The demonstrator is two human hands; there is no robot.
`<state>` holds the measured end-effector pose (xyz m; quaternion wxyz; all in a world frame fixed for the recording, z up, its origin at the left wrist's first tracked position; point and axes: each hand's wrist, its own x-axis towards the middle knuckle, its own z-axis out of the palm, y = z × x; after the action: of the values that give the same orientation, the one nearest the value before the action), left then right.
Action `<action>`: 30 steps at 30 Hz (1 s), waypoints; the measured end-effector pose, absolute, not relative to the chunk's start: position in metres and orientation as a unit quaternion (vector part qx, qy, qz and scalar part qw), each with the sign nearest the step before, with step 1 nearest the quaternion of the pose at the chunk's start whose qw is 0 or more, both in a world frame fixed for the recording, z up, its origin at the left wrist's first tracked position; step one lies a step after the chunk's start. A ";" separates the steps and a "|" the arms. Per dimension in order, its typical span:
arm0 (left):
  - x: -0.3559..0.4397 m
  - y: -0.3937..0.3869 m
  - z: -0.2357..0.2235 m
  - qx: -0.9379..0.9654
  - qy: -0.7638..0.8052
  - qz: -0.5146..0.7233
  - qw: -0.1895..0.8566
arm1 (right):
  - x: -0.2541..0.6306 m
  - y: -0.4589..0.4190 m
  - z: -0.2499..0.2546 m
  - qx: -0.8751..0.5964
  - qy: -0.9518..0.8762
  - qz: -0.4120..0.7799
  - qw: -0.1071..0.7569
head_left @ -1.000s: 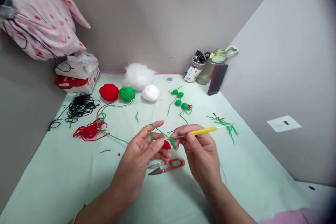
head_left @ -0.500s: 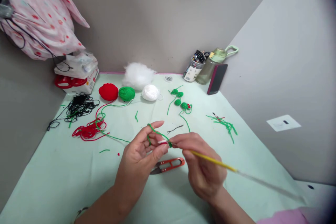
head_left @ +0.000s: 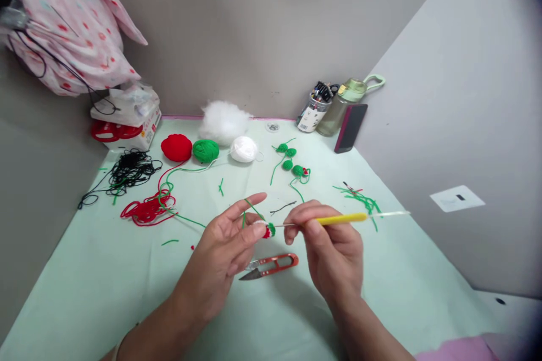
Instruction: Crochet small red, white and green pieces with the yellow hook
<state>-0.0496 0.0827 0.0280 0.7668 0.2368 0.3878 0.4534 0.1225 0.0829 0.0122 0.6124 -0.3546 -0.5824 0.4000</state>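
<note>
Between the thumb and fingers of my left hand is a small crocheted piece in red, white and green. Green yarn loops over the raised index finger and runs down to the piece. My right hand grips a crochet hook by its yellow handle, and the thin metal shaft points left to the green edge of the piece. Whether the tip sits inside a stitch is too small to tell. Below the hands lie orange thread snips, blades toward the left.
Red, green and white yarn balls stand behind, near white stuffing. Tangled black yarn and red yarn lie left. Small green crocheted pieces and yarn scraps lie right; a phone leans behind.
The crochet hook has swung from slanting down to the right to nearly level. My left hand has turned, so more of the crocheted piece's red and green shows.
</note>
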 end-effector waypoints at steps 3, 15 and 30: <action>-0.046 0.080 0.025 0.266 0.409 0.459 0.742 | 0.118 0.084 0.011 -0.366 -0.607 0.389 0.588; -0.048 0.084 0.024 0.191 0.366 0.460 0.786 | 0.124 0.080 0.008 -0.396 -0.631 0.297 0.597; -0.046 0.079 0.024 0.297 0.423 0.466 0.718 | 0.126 0.088 0.012 -0.374 -0.499 0.524 0.580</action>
<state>-0.0456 0.0794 0.0237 0.7182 0.2966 0.4234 0.4658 0.1255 0.0878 0.0119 0.5804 -0.3738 -0.4992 0.5236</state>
